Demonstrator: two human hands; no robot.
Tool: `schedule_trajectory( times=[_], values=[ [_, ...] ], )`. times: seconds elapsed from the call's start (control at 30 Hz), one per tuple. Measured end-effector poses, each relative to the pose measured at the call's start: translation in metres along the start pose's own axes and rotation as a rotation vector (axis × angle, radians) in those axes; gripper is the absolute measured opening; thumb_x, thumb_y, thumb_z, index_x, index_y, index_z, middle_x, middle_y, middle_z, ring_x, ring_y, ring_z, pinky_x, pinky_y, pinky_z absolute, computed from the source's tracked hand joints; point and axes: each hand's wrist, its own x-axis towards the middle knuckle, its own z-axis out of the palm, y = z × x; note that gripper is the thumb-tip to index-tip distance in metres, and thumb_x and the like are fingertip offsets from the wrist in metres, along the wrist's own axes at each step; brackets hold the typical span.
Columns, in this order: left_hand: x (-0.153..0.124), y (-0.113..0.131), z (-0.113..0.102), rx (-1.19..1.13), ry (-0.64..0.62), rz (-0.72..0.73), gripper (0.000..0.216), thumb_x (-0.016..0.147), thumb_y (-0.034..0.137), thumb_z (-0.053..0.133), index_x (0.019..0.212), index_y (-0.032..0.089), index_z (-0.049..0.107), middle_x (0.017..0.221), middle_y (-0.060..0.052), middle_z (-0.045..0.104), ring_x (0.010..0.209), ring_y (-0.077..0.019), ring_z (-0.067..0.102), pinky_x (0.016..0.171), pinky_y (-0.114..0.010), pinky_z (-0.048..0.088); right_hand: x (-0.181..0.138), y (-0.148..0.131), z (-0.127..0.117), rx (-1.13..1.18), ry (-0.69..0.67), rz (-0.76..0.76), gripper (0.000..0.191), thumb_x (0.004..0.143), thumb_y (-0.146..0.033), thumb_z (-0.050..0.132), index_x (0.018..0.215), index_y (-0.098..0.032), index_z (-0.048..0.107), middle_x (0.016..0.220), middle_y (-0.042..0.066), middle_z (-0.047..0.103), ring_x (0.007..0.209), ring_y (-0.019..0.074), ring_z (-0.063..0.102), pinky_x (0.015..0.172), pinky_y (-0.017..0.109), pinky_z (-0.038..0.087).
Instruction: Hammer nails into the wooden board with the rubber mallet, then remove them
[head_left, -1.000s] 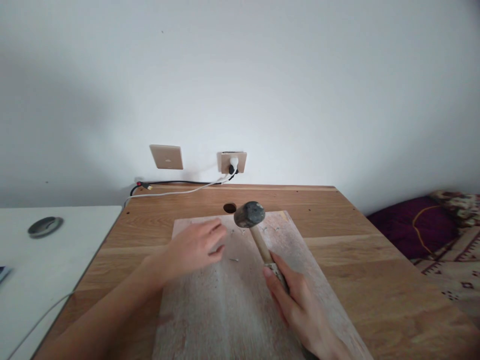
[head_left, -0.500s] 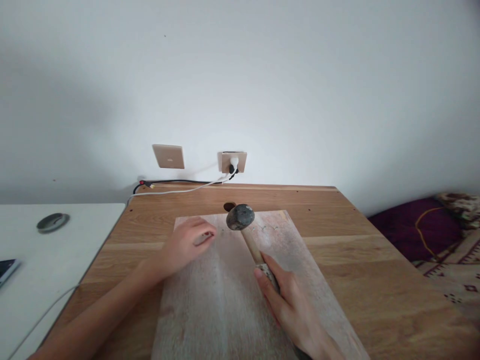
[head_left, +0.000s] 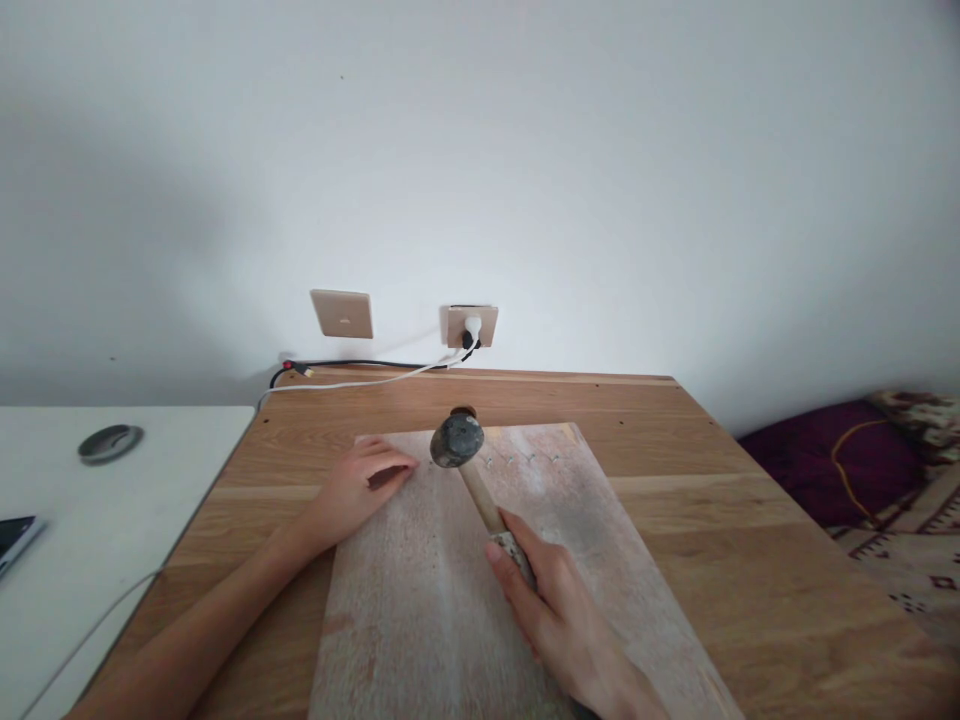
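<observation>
Head view: across a table (head_left: pixel 765 570), a board (head_left: pixel 420 620), seemingly at the nail-setting step.
The next move likely calls for a steady left pinch, fingertips clear of the striking path. The table is smooth, banded wood; the flat board on it is pale, scuffed and chalky. The right hand (head_left: pixel 555 610) wraps the worn grip of a mallet (head_left: pixel 482 498), whose rounded dark head, probably rubber, is over the board's far part. The left hand (head_left: pixel 356 490) is at the far left corner, thumb and forefinger narrowed; whether they pinch anything, I cannot tell. Thin metal nails (head_left: pixel 511 459) stand in a row right of the mallet head.
</observation>
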Motion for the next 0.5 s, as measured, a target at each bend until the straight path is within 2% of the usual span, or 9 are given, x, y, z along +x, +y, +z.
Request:
schedule_trajectory(
  times=[0.1,0.2,0.3,0.5],
  values=[
    [0.000,0.001,0.000,-0.019,-0.003,-0.040,0.015,0.096,0.031,0.064,0.093,0.025,0.078,0.096,-0.004,0.078,0.095,-0.0225,0.069,0.091,-0.037,0.052,0.002,-0.008,0.003,-0.031,-0.054,-0.034,0.056,0.106,-0.060,0.041,0.138,-0.020,0.064,0.078,0.003,0.071,0.079,0.0240,0.072,0.070,0.031,0.054],
    [0.000,0.004,-0.001,-0.051,-0.017,-0.160,0.012,0.093,0.032,0.065,0.091,0.024,0.073,0.095,-0.002,0.077,0.085,-0.0205,0.068,0.082,-0.033,0.053,0.004,-0.011,0.006,-0.082,-0.074,-0.063,0.055,0.108,-0.057,0.040,0.139,-0.019,0.062,0.095,0.007,0.076,0.096,0.0263,0.072,0.085,0.035,0.054],
    [0.000,0.006,-0.002,-0.050,-0.032,-0.244,0.010,0.089,0.028,0.066,0.095,0.023,0.071,0.096,-0.002,0.077,0.080,-0.0194,0.067,0.077,-0.030,0.053,0.005,-0.009,0.011,-0.113,-0.103,-0.069,0.057,0.108,-0.056,0.039,0.144,-0.017,0.060,0.106,0.011,0.077,0.104,0.0279,0.072,0.091,0.038,0.054],
    [-0.001,0.004,-0.002,-0.030,-0.008,-0.263,0.037,0.083,0.025,0.065,0.120,0.023,0.071,0.094,-0.003,0.076,0.080,-0.0221,0.068,0.078,-0.031,0.054,0.006,-0.004,0.017,-0.158,-0.113,-0.025,0.064,0.106,-0.059,0.038,0.153,-0.018,0.054,0.117,0.015,0.075,0.114,0.0310,0.070,0.099,0.042,0.054]
  ],
)
